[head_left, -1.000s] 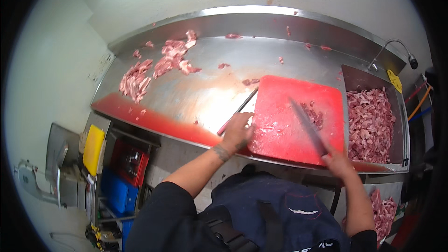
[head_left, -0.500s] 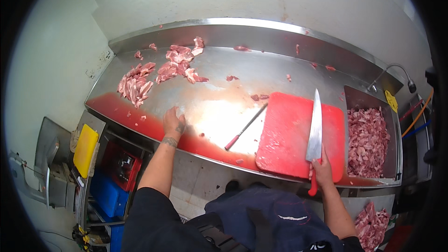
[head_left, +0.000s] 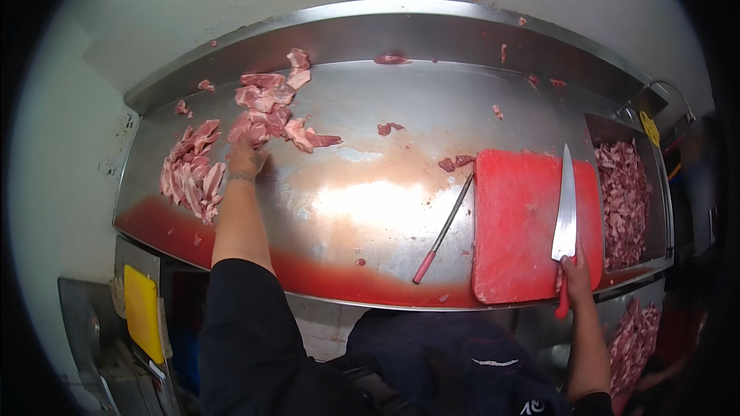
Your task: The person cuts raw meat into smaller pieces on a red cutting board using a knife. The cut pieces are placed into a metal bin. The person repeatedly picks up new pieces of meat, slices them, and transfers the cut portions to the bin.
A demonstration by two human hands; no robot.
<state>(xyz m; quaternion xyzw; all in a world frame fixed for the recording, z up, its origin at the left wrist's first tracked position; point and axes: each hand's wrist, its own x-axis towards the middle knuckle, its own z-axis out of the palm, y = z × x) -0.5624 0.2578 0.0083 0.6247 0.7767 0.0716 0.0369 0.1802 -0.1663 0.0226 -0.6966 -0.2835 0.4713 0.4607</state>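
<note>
My left hand (head_left: 245,160) reaches to the near edge of a loose pile of raw meat slices (head_left: 266,98) on the far left of the steel table. Its fingers meet the meat there, and their tips do not show clearly. Just left of that hand lies a second heap of meat strips (head_left: 191,173). On the right, my right hand (head_left: 574,271) is wrapped round the red handle of a long butcher's knife (head_left: 565,208). The blade points away from me over a red cutting board (head_left: 515,227). A sharpening steel (head_left: 443,231) with a red handle rests beside the board.
A sunken steel basin (head_left: 623,212) full of cut meat adjoins the board's right, with a yellow cloth (head_left: 649,129) at its far rim. Small scraps (head_left: 389,129) dot the steel table (head_left: 432,100). More meat (head_left: 634,343) lies lower right. A yellow board (head_left: 143,313) stands lower left.
My left hand has moved away from me, from the table's near edge to the meat slices. My right hand keeps the knife over the board. The view has shifted.
</note>
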